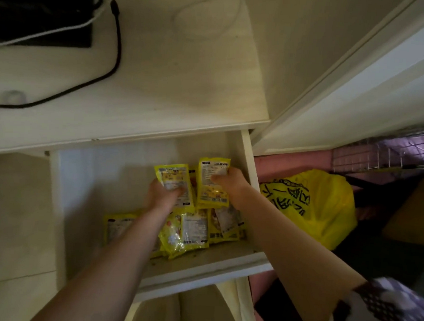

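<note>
A white drawer (pixel 200 265) stands pulled out under a pale wooden desk top (pixel 161 84). Several yellow snack packets (pixel 192 230) lie in its right half. My left hand (pixel 162 194) grips one yellow packet (pixel 172 176) by its lower part, label side up. Just to the right, my right hand (pixel 229 182) holds a second yellow packet (pixel 211 192) by its right edge. Both packets are lifted above the pile, side by side.
A yellow plastic bag (pixel 314 202) with black print sits on the floor right of the drawer. A wire rack (pixel 378 156) is further right. Black and white cables (pixel 108 56) and a dark device (pixel 41 16) lie on the desk at the upper left.
</note>
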Demonstrator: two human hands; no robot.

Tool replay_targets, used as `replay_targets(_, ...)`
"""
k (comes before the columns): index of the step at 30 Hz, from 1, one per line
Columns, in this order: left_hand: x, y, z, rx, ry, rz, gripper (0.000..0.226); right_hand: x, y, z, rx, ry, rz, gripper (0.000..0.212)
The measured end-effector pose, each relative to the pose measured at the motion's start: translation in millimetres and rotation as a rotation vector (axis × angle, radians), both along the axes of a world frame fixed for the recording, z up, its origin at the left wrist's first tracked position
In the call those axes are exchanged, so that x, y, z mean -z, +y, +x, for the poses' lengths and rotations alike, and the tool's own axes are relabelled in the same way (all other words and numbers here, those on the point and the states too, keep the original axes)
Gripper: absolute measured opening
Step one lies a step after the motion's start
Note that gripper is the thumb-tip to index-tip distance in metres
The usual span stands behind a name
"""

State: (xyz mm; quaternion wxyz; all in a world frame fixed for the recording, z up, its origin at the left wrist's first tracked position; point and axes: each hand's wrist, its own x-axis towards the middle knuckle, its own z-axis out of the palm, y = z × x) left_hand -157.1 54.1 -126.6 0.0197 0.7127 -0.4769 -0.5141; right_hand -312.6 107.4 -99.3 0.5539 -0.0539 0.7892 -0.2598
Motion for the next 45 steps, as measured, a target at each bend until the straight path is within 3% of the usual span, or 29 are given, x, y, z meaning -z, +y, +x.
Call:
replay_targets(7,-10.1,-0.6,17.5,0.141,-0.103,-0.046,0.055,-8.2,7.8,2.3,-0.257,0.214,0.122,0.012)
replay_targets(11,-22.6,-1.6,36.1,0.153,-0.129,-0.03,0.058,-20.4,14.3,9.0,-0.468,0.293,0.174,0.026)
replay_targets(15,-44.1,4.7,57.6,0.143,-0.1,-0.039,0.05,-39.8,21.3,19.8,-0.41,0.275,0.155,0.043)
replay_targets(24,-110.1,44.0,115.5,0.14,-0.128,-0.244,0.032,-101.1,38.2,67.4,-0.678,0.404,-0.088,0.045)
replay_targets(33,-146.9,98.3,190.7,-0.015,-0.139,-0.387,0.03,-128.6,28.2,164.0,-1.125,0.492,-0.265,0.044)
replay_targets(41,-157.9,129.9,284.0,-0.184,-0.306,-0.44,0.027,-144.1,23.0,285.4,-1.507,0.579,-0.407,0.037)
replay_targets(45,-164.8,136.2,347.0,-0.218,-0.377,-0.455,0.027,-151.7,21.2,356.9,-1.595,0.58,-0.465,0.037)
